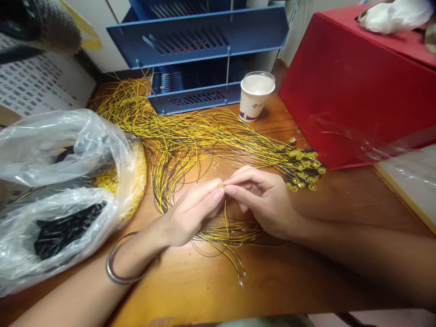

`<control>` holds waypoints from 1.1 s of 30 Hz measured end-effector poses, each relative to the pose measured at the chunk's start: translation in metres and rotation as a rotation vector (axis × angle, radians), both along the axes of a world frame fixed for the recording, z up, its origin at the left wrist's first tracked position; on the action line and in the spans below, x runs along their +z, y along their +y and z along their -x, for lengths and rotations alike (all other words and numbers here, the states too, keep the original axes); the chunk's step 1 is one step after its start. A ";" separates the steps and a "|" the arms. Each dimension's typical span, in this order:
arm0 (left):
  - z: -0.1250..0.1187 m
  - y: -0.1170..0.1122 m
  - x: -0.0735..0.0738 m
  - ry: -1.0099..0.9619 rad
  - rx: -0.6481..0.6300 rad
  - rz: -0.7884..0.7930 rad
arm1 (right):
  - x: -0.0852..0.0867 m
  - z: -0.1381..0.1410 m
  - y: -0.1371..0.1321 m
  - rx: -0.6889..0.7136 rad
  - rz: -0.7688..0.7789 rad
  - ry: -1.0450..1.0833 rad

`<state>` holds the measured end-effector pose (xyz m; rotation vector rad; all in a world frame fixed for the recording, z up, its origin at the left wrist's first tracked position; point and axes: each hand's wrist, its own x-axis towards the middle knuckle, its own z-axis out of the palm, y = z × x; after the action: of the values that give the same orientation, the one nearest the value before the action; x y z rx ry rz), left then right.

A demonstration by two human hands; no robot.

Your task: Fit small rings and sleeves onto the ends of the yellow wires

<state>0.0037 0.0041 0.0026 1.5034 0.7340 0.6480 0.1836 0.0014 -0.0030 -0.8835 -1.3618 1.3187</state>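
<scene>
My left hand [192, 211] and my right hand [264, 197] meet fingertip to fingertip over the wooden table [306, 272]. Together they pinch a small yellow cap [221, 185] on the end of a thin yellow wire [226, 218] that hangs down between them. Under the hands lies a small bunch of yellow and black wires [225, 238] with bare ends. A big spread of the same wires [190, 136] covers the table behind, and several of them end in yellow caps [304, 170] at the right. A metal bangle [117, 265] circles my left wrist.
A clear plastic bag [57, 200] at the left holds yellow and black small parts. A lidded paper cup [256, 95] stands before a blue tray rack [200, 54]. A red box [357, 91] fills the right, with a clear-wrapped flat item [412, 181] beside it.
</scene>
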 end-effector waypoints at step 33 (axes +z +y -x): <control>0.003 0.001 -0.003 -0.007 -0.021 0.032 | 0.000 0.001 0.000 0.050 0.025 0.077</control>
<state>0.0004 0.0049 -0.0006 1.4770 0.7191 0.6234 0.1825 0.0011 -0.0027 -0.8124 -1.3177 1.3965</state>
